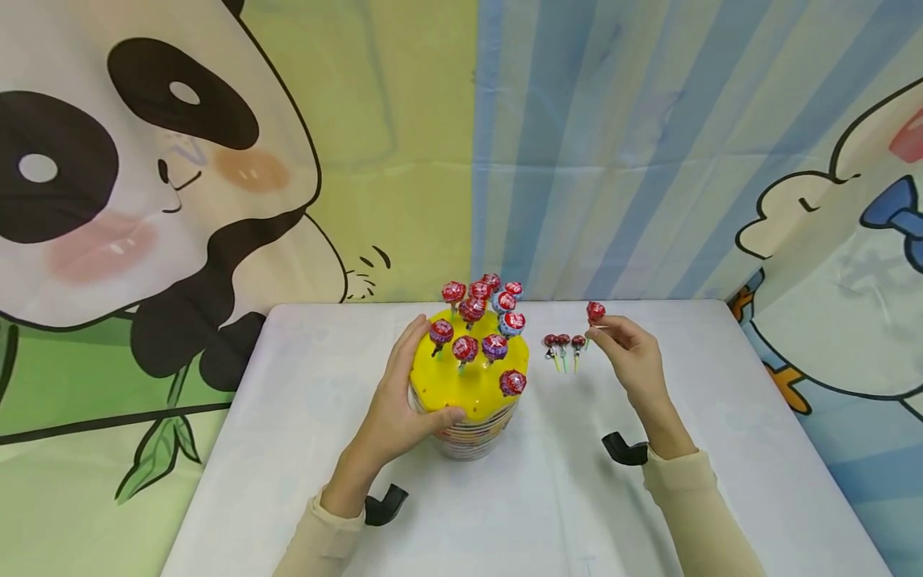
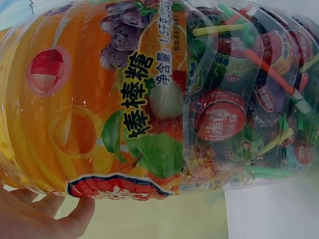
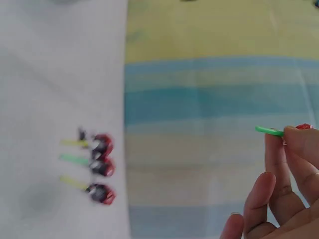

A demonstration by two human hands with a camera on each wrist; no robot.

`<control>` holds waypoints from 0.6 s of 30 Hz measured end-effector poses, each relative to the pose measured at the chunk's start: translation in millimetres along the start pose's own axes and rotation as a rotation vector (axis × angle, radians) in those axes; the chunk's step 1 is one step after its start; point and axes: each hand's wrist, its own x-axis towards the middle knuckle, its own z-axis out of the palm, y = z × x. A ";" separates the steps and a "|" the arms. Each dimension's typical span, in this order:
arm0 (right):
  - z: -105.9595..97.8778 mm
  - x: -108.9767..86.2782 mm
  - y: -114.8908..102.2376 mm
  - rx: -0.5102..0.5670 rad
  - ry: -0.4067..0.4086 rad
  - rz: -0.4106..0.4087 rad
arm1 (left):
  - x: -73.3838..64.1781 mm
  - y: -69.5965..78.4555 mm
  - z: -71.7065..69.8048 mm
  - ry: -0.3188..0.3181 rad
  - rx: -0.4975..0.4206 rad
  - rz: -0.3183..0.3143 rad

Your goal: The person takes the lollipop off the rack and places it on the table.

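Observation:
My left hand (image 1: 407,401) holds a large clear plastic jar (image 1: 469,445) by its upper side, thumb at the front of the rim and fingers along the left. On top, the yellow lid (image 1: 433,377) carries several wrapped lollipops (image 1: 465,349) standing on their sticks, in red, purple and blue wrappers. In the left wrist view, the jar's orange printed label (image 2: 84,124) and more lollipops inside (image 2: 224,114) show. My right hand (image 1: 634,357) pinches a red-wrapped lollipop (image 1: 595,312) by its green stick (image 3: 269,131), head up, above the table's far side.
Three red lollipops (image 1: 563,341) lie in a row on the white table (image 1: 447,529), between the jar and my right hand. Behind the table's far edge hangs a cartoon-printed cloth (image 1: 404,160). A black curved piece (image 1: 624,449) sticks out at each wrist.

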 end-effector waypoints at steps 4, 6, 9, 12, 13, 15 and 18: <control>-9.5 8.8 30.0 -0.093 0.008 0.122 | -0.1 0.4 -0.6 0.000 0.000 0.003; -12.7 12.0 42.6 -0.144 0.005 0.187 | -0.5 0.7 -0.8 0.002 -0.001 -0.002; -16.4 14.5 58.5 -0.220 0.001 0.278 | -0.8 0.5 -0.9 0.000 -0.003 -0.009; -19.2 16.7 70.1 -0.288 -0.010 0.337 | -0.5 0.2 -0.4 -0.002 -0.007 -0.009; -19.7 17.5 73.8 -0.303 -0.013 0.352 | -0.4 0.2 -0.4 -0.001 -0.006 -0.006; -20.3 18.8 79.9 -0.337 -0.024 0.369 | -0.2 0.3 -0.3 0.000 -0.003 -0.003; -20.8 20.5 87.9 -0.386 -0.043 0.394 | -0.3 0.3 -0.4 -0.001 -0.002 -0.005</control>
